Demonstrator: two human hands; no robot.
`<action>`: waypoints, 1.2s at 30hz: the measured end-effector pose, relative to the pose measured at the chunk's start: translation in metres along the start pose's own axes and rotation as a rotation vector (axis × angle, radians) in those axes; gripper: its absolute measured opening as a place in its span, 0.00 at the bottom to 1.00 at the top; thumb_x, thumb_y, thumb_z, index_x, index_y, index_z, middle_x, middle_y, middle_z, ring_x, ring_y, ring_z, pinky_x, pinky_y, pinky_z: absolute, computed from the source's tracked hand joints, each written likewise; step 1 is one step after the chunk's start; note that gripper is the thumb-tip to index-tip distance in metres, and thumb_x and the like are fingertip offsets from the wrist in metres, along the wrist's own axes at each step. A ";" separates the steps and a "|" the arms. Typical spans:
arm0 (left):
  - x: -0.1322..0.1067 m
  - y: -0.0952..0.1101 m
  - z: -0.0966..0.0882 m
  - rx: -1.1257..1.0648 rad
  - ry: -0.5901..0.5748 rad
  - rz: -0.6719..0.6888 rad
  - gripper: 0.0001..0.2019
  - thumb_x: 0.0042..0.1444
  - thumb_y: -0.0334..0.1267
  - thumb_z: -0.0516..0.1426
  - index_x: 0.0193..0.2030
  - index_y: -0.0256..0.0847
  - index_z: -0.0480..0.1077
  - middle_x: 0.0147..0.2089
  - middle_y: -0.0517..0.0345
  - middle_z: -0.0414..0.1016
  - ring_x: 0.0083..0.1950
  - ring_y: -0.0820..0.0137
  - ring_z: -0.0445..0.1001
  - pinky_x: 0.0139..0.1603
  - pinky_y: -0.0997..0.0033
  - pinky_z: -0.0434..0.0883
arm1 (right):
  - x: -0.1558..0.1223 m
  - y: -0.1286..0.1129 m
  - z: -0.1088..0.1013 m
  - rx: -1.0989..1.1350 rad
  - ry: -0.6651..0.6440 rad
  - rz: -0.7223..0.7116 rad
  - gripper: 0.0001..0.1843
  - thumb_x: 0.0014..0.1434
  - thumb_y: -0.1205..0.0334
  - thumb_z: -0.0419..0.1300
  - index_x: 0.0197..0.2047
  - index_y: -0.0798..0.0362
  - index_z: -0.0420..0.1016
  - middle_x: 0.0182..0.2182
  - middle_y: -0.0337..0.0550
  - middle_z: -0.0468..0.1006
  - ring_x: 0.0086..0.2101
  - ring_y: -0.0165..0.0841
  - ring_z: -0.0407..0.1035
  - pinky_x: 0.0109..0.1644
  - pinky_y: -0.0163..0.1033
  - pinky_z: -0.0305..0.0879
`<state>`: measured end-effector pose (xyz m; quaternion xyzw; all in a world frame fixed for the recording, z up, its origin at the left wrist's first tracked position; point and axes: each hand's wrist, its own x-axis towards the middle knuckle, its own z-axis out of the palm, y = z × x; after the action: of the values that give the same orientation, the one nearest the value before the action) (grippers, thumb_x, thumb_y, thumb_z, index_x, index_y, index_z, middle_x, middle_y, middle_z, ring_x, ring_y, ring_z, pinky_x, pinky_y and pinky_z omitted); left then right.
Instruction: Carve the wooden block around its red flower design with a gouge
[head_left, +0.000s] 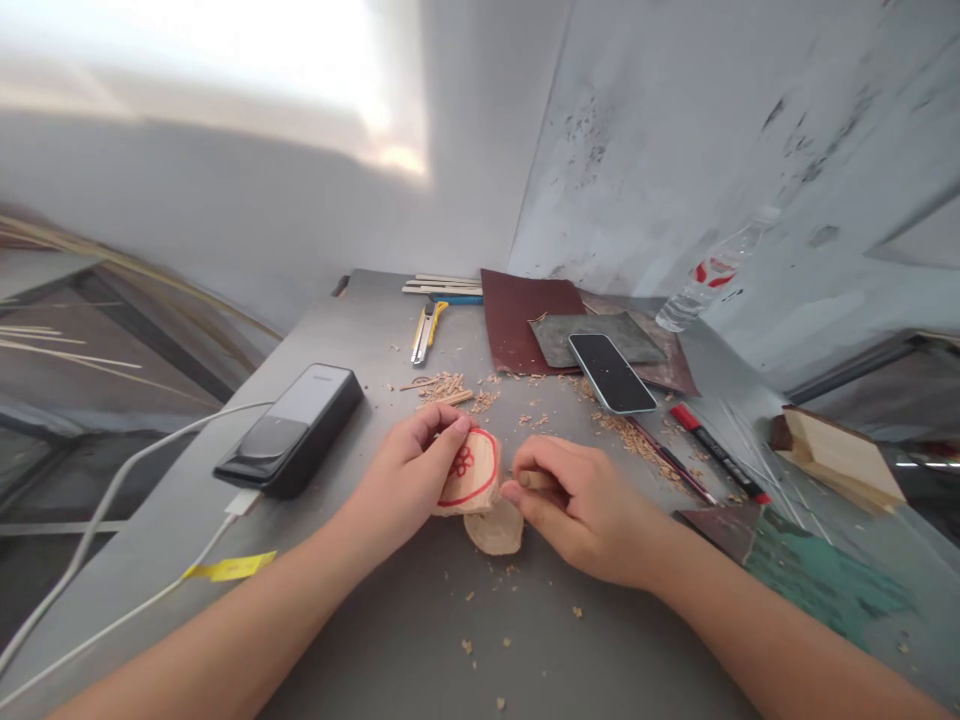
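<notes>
My left hand [424, 455] grips a pale wooden piece [478, 470] between thumb and fingers. On its face are a red drawn outline and a small red flower. Just to the right, my right hand [574, 495] is closed in a pinch near the piece's edge; whatever lies between its fingertips is hidden. Below both hands a second, rounded pale wooden piece [496, 530] rests on the grey table [360, 640], partly covered by the first. Wood shavings [442, 387] lie beyond my left hand.
A yellow utility knife [428, 332], sandpaper sheets [525, 320] and a phone [611, 373] lie farther back. To the right are a red marker [720, 455], a pencil [675, 460] and a water bottle [709, 275]. A black device [292, 430] with a white cable stands left.
</notes>
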<state>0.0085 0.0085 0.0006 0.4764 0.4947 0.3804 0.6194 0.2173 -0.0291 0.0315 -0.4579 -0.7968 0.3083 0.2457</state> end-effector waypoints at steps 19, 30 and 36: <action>-0.012 0.007 0.007 -0.016 -0.068 0.007 0.22 0.61 0.57 0.64 0.52 0.42 0.72 0.36 0.61 0.73 0.25 0.75 0.60 0.26 0.74 0.58 | -0.008 0.002 -0.001 -0.085 0.067 -0.146 0.04 0.68 0.63 0.61 0.46 0.52 0.72 0.32 0.39 0.72 0.30 0.32 0.64 0.35 0.37 0.61; -0.021 0.001 0.005 0.172 -0.170 0.205 0.22 0.70 0.58 0.56 0.62 0.49 0.69 0.44 0.56 0.75 0.43 0.63 0.74 0.43 0.65 0.71 | -0.013 0.000 0.004 -0.064 0.130 -0.130 0.03 0.67 0.66 0.58 0.44 0.52 0.71 0.31 0.37 0.72 0.29 0.31 0.65 0.34 0.37 0.61; -0.022 0.001 0.004 0.093 -0.153 0.153 0.22 0.68 0.57 0.59 0.62 0.49 0.69 0.45 0.55 0.75 0.41 0.64 0.74 0.37 0.69 0.72 | -0.012 0.002 0.007 -0.032 0.174 -0.109 0.05 0.67 0.68 0.56 0.45 0.51 0.71 0.32 0.38 0.75 0.29 0.31 0.67 0.33 0.36 0.62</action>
<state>0.0075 -0.0129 0.0074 0.5685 0.4252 0.3657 0.6018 0.2196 -0.0408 0.0242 -0.4430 -0.8010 0.2409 0.3229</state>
